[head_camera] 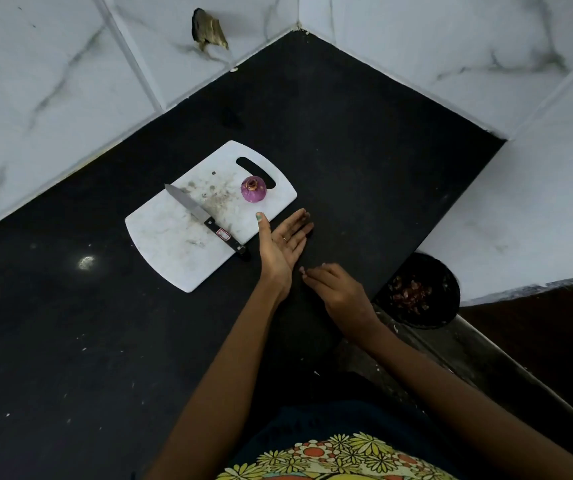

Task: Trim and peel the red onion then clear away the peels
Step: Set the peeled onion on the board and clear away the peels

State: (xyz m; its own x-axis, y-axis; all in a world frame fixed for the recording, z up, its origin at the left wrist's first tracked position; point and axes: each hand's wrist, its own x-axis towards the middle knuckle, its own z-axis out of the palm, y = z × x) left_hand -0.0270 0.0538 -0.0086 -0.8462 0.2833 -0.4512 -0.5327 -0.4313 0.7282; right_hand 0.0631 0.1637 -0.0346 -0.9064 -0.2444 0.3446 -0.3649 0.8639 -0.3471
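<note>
From the head camera, a peeled purple-red round onion (253,189) sits on a white plastic rectangular cutting board (170,237) with rounded corners and a slot handle; the onion lies at the board's 2 o'clock end, just beside the slot, with its trimmed brownish end facing up. A steel-bladed kitchen knife with a black riveted handle (205,220) lies diagonally across the board, tip toward 10 o'clock and handle toward 4 o'clock, the butt of the handle reaching over the board's near edge. It lies apart from the onion. The board rests on a black speckled stone countertop (364,140) bounded by white marble-patterned wall tiles (53,81) from 9 o'clock round to 3 o'clock.

At 4 o'clock of the board, the person's left hand (283,242) is held palm up, fingers straight and spread loosely, the thumb tip over the board's edge; it holds nothing that can be seen. The right hand (335,289) is just beside the left wrist, at its 4 o'clock, back of the hand up, fingers loosely curled with tips toward the left palm; whether anything is pinched under them cannot be told.

At 3 o'clock of the right hand, below the counter edge, a dark round bin (449,292) holds reddish onion peels (411,294).
</note>
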